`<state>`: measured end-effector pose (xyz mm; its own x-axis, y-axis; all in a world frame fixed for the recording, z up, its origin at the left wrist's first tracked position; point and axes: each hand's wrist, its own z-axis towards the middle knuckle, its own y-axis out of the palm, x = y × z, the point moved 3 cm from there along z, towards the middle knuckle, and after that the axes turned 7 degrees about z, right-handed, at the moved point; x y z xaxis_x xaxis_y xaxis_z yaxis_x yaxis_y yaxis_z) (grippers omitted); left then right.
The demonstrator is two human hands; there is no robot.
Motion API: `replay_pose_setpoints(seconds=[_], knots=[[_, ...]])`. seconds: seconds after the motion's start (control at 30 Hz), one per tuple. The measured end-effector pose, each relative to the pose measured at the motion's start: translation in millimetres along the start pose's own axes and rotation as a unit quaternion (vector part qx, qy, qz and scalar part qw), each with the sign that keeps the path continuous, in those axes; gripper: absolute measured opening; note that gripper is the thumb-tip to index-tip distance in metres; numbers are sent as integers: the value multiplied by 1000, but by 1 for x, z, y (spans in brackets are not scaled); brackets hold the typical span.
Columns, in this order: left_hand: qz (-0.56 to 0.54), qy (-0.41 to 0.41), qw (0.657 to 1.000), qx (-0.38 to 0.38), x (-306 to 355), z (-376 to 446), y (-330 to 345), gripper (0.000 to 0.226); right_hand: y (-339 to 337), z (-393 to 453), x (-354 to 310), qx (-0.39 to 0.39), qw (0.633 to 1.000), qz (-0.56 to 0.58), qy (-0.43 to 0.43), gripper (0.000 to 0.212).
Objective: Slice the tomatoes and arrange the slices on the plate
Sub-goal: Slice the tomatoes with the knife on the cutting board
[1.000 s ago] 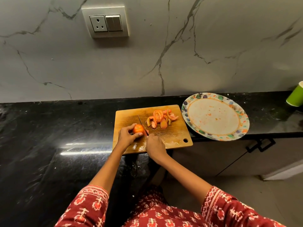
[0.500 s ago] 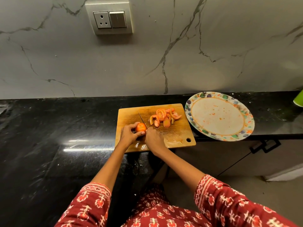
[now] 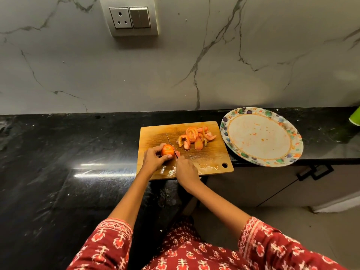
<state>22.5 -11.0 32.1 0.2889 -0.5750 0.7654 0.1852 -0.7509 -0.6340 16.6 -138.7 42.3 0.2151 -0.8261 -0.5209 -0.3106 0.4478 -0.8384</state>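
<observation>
Knife on the tomato, left side of the cutting board!

Left hand has its fingers curled round the tomato, pinning it to the wooden cutting board; right hand is wrapped tight on the knife handle, blade laid against the tomato's right flank, tip pointing to the board's far edge. Cut tomato slices sit heaped at the board's far right. Just right of the board, the floral-rimmed plate hangs over the black bench edge, smeared with juice. Further right, a green cup peeks in.
</observation>
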Motion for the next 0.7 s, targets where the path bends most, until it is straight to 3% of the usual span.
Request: replay_pose_setpoints(seconds=[0.7], knots=[[-9, 2, 1000, 6, 4, -6, -1, 59, 3, 6, 1, -22, 999, 26, 11, 33]])
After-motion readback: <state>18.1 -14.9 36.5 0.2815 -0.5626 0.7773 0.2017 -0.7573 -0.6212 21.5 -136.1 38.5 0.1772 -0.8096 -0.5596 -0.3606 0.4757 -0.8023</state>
